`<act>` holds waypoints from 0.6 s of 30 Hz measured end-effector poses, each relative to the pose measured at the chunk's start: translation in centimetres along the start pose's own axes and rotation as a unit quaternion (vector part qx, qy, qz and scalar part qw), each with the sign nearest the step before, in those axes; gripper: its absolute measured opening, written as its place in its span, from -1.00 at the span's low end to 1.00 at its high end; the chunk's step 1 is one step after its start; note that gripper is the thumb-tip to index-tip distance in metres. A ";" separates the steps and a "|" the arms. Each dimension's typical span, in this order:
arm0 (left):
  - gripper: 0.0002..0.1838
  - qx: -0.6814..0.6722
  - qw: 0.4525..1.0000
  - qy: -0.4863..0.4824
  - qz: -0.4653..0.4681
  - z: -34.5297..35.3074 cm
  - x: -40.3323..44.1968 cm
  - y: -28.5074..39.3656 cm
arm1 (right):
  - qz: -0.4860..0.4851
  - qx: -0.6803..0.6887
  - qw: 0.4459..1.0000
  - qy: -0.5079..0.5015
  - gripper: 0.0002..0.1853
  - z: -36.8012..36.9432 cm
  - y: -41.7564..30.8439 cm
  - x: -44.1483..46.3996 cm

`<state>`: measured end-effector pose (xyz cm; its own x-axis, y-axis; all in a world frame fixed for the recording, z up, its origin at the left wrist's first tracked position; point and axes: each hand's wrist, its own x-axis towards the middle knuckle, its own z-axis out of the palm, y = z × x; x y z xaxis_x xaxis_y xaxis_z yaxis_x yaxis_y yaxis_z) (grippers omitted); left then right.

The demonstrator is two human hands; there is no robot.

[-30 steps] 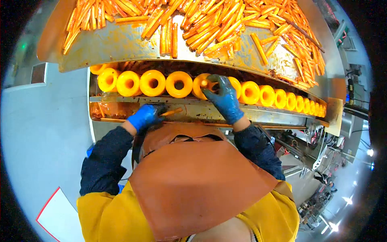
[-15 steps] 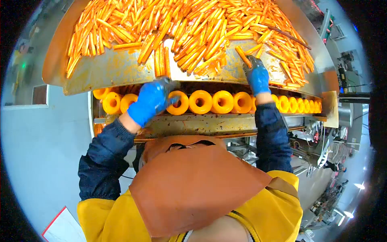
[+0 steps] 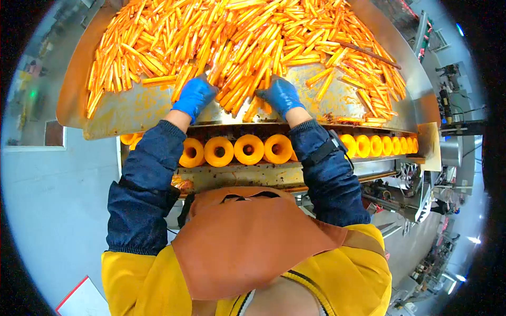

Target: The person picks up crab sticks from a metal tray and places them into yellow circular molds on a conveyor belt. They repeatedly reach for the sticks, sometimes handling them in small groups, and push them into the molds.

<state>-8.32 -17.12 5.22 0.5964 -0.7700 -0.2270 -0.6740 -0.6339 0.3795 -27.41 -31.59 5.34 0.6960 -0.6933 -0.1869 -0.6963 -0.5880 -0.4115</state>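
Long orange sauce-coated food sticks (image 3: pixel 234 42) lie heaped on a metal tray (image 3: pixel 121 110). My left hand (image 3: pixel 196 97), in a blue glove, is at the front edge of the heap with its fingers curled; what is in them is hidden. Facing it from the right, my gloved right hand (image 3: pixel 285 97) has thumb and fingers bent around stick ends. Between the hands, a cluster of sticks (image 3: pixel 237 95) points toward me. Below the tray edge runs a row of yellow funnel-shaped cups (image 3: pixel 249 149) with round openings, partly covered by my sleeves.
A thin dark rod (image 3: pixel 363 51) lies across the sticks at the right. A metal ledge (image 3: pixel 263 174) runs in front of the cups. A brown board (image 3: pixel 431 145) stands at the tray's right end, with machinery (image 3: pixel 408 184) beyond it.
My left hand has moved up from over the cups to the sticks. My right hand has moved left and let go of the stick it pinched. The cups have shifted along the row.
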 end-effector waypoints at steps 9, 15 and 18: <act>-0.53 0.094 0.989 0.024 0.115 3.0 -3.1 6.9 | 0.021 0.108 0.992 0.068 -0.47 -1.1 4.4 -0.4; -0.51 0.067 0.990 -0.085 0.093 1.9 0.5 4.8 | 0.029 -0.047 0.998 0.041 -0.42 -0.2 1.0 -0.7; -0.48 -0.075 0.991 -0.096 0.049 0.7 0.1 1.7 | 0.058 -0.032 0.998 -0.020 -0.46 -1.7 1.2 0.7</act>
<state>-9.76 -18.34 5.19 0.4275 -0.8360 -0.3441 -0.6428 -0.5487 0.5345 -28.07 -33.48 6.26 0.6158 -0.7415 -0.2663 -0.7814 -0.5313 -0.3275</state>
